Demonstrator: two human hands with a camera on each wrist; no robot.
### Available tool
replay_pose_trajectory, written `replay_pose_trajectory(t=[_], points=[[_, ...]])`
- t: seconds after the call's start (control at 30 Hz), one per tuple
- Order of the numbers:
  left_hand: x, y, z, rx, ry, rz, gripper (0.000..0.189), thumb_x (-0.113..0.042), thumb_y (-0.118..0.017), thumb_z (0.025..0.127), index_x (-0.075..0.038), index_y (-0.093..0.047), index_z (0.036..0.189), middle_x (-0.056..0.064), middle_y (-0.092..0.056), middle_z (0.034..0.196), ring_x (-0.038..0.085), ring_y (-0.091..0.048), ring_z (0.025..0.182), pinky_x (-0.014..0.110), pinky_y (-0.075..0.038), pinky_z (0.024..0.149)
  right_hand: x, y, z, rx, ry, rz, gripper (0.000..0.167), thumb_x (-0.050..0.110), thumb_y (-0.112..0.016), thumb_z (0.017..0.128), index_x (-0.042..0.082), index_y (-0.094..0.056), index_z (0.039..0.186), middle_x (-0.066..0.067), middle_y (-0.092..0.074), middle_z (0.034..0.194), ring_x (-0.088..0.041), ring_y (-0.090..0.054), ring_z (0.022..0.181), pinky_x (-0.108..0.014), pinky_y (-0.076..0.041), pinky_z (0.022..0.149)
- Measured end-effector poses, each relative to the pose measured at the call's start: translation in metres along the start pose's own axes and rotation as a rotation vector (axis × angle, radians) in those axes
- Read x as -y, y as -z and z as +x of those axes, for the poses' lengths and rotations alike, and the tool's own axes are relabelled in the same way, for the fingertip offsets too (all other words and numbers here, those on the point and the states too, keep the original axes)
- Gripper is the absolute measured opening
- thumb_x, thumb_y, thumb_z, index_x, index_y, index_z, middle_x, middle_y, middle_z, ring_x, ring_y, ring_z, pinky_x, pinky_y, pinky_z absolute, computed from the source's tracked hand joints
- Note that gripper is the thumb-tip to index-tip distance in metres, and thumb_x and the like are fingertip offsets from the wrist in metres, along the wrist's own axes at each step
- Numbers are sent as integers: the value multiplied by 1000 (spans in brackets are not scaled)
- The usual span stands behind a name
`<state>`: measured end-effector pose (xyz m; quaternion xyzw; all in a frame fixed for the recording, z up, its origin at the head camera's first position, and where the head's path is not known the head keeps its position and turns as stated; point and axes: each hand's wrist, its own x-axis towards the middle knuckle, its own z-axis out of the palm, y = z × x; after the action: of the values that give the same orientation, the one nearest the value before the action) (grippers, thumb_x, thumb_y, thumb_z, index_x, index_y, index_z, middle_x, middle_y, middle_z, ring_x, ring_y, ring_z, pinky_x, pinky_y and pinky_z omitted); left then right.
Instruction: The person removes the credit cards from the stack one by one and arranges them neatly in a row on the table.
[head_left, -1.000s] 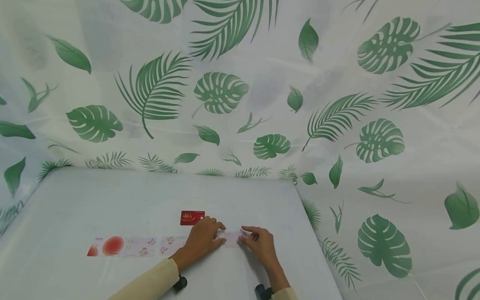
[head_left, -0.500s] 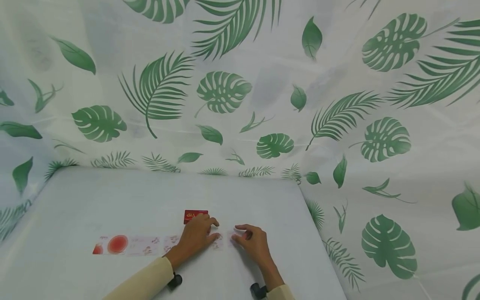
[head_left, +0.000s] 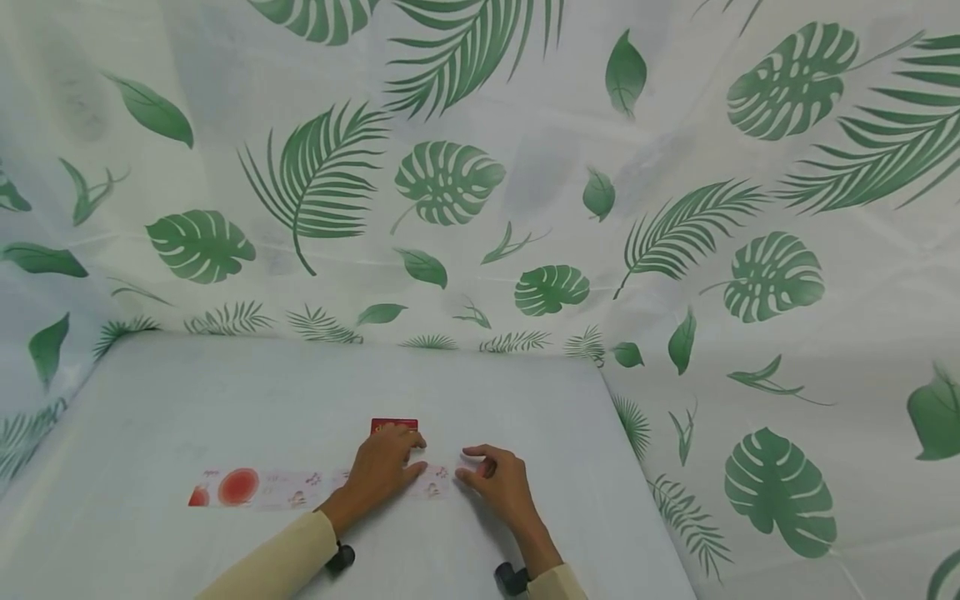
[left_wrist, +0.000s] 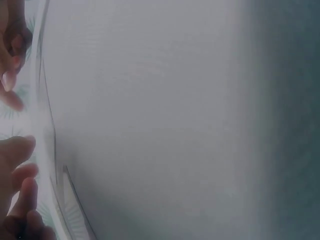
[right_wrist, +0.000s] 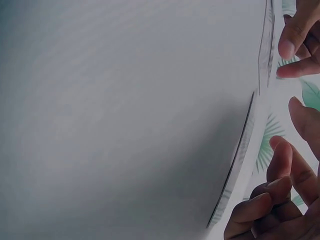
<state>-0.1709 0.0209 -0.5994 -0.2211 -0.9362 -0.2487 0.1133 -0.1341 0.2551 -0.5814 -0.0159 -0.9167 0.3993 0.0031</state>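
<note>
In the head view, a pale strip (head_left: pixel 273 492) with a red disc and small reddish motifs lies flat across the table. My left hand (head_left: pixel 371 475) lies over its right part and hides some of it; thumb and forefinger are spread apart. A motif-printed section of strip (head_left: pixel 435 483) shows between my hands. My right hand (head_left: pixel 506 487) is at the strip's right end, its thumb and forefinger apart and its other fingers bent in. Whether its fingertips touch the strip is hard to tell. Just beyond my left hand lies a red card (head_left: pixel 393 425), partly covered by the fingers.
The white table (head_left: pixel 225 400) reaches back to a white curtain (head_left: pixel 480 125) printed with green leaves, which also hangs along the right side. Black wrist devices (head_left: pixel 512 578) sit on both forearms.
Both hands have shifted left in the head view, the right hand further, so the gap between them is a little smaller. The left hand now covers more of the red card, whose lettering is mostly hidden.
</note>
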Motion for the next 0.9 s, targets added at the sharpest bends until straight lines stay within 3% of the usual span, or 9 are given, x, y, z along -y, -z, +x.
replay_pose_trajectory(t=[0.37, 0.9], points=[[7, 10, -6, 27, 48, 15, 35, -33, -95, 80, -18, -76, 105, -6, -58, 79, 12, -51, 76, 34, -52, 76, 10, -10, -1, 26, 0, -10, 36, 22, -92, 83, 18, -81, 117, 4, -58, 74, -6, -48, 63, -20, -39, 55], [17, 15, -8, 64, 82, 18, 35, -33, -93, 82, -18, -76, 109, -8, -52, 77, 11, -48, 79, 29, -45, 72, 12, -20, 1, 47, -1, -47, 34, 23, -89, 86, 19, -80, 119, 6, -59, 77, -9, -51, 72, -21, -42, 62]])
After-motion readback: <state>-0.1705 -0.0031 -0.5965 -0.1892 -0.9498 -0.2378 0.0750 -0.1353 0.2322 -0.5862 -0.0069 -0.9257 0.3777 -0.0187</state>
